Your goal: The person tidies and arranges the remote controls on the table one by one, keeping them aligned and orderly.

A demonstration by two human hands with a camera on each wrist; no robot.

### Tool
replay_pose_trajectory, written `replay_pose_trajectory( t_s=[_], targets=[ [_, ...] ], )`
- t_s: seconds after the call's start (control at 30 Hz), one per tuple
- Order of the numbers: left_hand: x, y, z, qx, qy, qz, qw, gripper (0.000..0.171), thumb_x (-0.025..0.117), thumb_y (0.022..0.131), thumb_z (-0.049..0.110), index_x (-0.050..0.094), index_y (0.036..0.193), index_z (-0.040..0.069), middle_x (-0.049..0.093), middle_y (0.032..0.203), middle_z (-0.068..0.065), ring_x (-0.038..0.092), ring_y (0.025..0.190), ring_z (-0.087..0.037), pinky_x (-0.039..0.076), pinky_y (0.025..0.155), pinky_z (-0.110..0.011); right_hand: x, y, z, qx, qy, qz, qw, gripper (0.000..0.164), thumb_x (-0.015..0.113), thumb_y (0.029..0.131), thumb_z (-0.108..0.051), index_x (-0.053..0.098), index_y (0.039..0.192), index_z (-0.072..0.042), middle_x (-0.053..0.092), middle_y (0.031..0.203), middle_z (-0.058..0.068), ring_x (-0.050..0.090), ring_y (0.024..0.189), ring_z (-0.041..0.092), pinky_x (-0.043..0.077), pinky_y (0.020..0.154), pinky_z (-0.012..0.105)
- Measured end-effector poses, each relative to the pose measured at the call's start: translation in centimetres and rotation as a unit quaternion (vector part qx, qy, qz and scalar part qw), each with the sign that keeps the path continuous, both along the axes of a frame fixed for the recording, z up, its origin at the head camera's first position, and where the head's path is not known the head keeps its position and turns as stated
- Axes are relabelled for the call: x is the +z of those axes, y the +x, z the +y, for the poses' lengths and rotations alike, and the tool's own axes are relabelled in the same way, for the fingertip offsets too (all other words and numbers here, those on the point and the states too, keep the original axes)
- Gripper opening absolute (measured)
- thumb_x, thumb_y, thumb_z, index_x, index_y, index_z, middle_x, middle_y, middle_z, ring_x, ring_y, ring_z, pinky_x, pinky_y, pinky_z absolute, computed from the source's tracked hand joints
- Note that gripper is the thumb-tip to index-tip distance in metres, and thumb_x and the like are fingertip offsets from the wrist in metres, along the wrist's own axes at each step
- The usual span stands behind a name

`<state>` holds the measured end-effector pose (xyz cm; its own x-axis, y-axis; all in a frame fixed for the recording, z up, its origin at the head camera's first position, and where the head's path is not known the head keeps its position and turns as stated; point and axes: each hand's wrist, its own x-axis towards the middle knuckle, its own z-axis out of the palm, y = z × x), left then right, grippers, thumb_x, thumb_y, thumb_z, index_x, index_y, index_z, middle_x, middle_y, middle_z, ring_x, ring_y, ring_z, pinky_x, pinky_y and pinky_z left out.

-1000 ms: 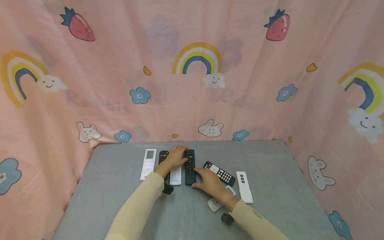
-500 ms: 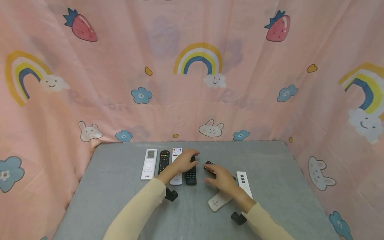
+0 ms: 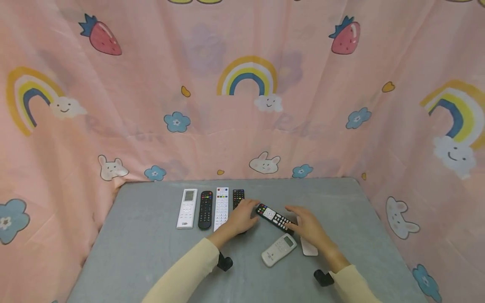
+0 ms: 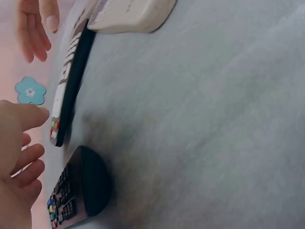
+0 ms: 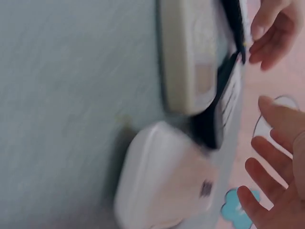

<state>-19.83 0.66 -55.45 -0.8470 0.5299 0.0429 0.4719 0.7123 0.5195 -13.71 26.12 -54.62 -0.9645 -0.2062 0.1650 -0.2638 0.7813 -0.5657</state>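
A black remote control with white keys (image 3: 275, 218) lies slanted between my two hands in the head view. My left hand (image 3: 242, 216) is at its upper left end, fingers spread and relaxed, partly covering an upright black remote (image 3: 238, 194). To the right, my right hand (image 3: 308, 225) has its thumb near the slanted remote's lower end and covers much of a narrow white remote (image 3: 310, 249). Below them rests a cream remote with a small screen (image 3: 279, 250). In the left wrist view, the left fingers (image 4: 29, 160) hold nothing; the right fingers (image 5: 264, 179) are likewise apart in the right wrist view.
Left of my left hand stand a white remote with coloured keys (image 3: 221, 206), a black remote (image 3: 206, 210) and a wide white remote with a screen (image 3: 187, 208), side by side. The grey table (image 3: 151, 261) ends at a pink patterned curtain (image 3: 204, 147).
My left hand has moved right, from over the white remote to past the upright black one. My right hand has moved right too, uncovering the cream remote. The remotes lie about where they were.
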Motion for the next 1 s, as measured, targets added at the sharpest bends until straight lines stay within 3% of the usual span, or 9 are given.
replay_pose_trajectory(
  t_s=[0.27, 0.67, 1.0],
  targets=[
    [-0.8, 0.3, 0.6, 0.037, -0.013, 0.038, 0.9985, 0.053, 0.074, 0.087, 0.027, 0.057, 0.135, 0.010, 0.062, 0.132, -0.008, 0.056, 0.121, -0.023, 0.051, 0.102, -0.035, -1.4, 0.3, 1.9, 0.020, 0.039, 0.009, 0.999, 0.055, 0.078, 0.080, -0.005, 0.061, 0.133, -0.008, 0.067, 0.129, 0.011, 0.059, 0.120, 0.033, 0.048, 0.101, 0.051],
    [-1.4, 0.3, 1.1, 0.064, -0.027, 0.057, 0.9959, 0.050, 0.076, 0.086, 0.030, 0.061, 0.129, 0.009, 0.064, 0.128, -0.008, 0.056, 0.116, -0.022, 0.049, 0.101, -0.035, -1.3, 0.4, 2.6, 0.047, 0.067, 0.031, 0.996, 0.057, 0.084, 0.073, -0.009, 0.066, 0.127, -0.005, 0.063, 0.133, 0.016, 0.055, 0.122, 0.039, 0.044, 0.099, 0.060],
    [-1.6, 0.2, 1.7, 0.078, -0.042, 0.050, 0.9947, 0.054, 0.076, 0.086, 0.036, 0.061, 0.130, 0.008, 0.061, 0.129, -0.008, 0.054, 0.119, -0.022, 0.048, 0.103, -0.037, -1.3, 0.4, 2.8, 0.038, 0.090, -0.020, 0.995, 0.057, 0.084, 0.075, -0.018, 0.066, 0.128, -0.010, 0.057, 0.141, 0.015, 0.049, 0.131, 0.040, 0.037, 0.103, 0.067]
  ],
)
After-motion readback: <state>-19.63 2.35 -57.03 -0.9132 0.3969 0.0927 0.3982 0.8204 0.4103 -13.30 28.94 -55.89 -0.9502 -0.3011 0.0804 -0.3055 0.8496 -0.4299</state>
